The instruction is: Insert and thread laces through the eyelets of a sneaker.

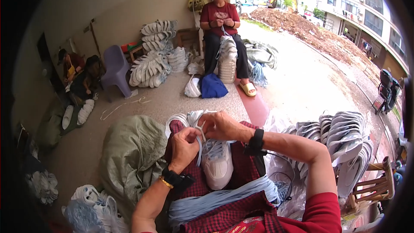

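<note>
A white sneaker (217, 170) rests on my lap with its toe toward me, light blue lacing across its tongue. Over its upper end my left hand (184, 149) is closed in a pinch on a pale blue shoelace (199, 151), whose end hangs down beside the shoe. Just right of it, my right hand (224, 126) also pinches the lace, close to the left fingers. Other white shoe parts (177, 121) show behind my hands. A bundle of light blue shoelaces (224, 198) lies across my checked apron (254, 207).
A green woven sack (131, 159) slumps to my left, with white shoes (99, 209) nearer me. Stacked shoe uppers (340, 138) and a wooden stool (375, 183) stand right. Ahead, a seated person (220, 21) handles a lace. A purple chair (115, 69) stands farther left.
</note>
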`<state>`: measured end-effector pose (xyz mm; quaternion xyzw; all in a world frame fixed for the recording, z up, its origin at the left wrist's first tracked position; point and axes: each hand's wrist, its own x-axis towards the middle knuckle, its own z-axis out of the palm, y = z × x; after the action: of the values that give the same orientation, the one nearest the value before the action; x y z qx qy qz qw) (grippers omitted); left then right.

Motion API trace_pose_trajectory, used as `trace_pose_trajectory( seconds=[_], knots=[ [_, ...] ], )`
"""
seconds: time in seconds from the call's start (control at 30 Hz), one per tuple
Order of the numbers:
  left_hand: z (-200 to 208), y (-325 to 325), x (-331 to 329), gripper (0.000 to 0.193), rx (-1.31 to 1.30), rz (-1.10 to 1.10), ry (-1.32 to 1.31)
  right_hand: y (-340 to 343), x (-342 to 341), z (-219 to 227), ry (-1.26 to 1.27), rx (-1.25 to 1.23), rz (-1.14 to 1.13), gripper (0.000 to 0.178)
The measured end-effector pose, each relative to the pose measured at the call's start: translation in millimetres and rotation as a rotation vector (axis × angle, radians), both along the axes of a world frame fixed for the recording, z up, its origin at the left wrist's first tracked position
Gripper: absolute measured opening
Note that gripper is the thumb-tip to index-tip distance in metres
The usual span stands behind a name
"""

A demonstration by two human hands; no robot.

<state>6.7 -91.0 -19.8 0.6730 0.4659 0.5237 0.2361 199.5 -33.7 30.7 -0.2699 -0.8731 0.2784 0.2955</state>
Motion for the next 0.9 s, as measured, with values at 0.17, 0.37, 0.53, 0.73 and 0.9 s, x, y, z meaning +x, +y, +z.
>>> trace_pose_trajectory(
  seconds=[0.17,0.37,0.53,0.73,0.9],
  knots=[
    [8,-8,-13,0.008,-0.168,-0.088,-0.080,-6,-4,-1,0.013,0.017,-0.018,0.028],
    [13,-7,-2,0.010,-0.035,0.029,0.082,4,-8,-12,-0.027,0.151,-0.042,0.026],
    [-4,7,-9,0.011,-0.047,-0.018,0.021,12,-11,-13,-0.212,0.297,-0.054,0.025],
    [-5,-1,-16,0.008,0.078,0.032,-0.232,13,29,23,-0.515,0.628,-0.042,0.022],
    [-6,-18,-14,0.008,0.003,-0.060,-0.157,11,83,20,-0.453,0.248,-0.076,0.011]
  ],
)
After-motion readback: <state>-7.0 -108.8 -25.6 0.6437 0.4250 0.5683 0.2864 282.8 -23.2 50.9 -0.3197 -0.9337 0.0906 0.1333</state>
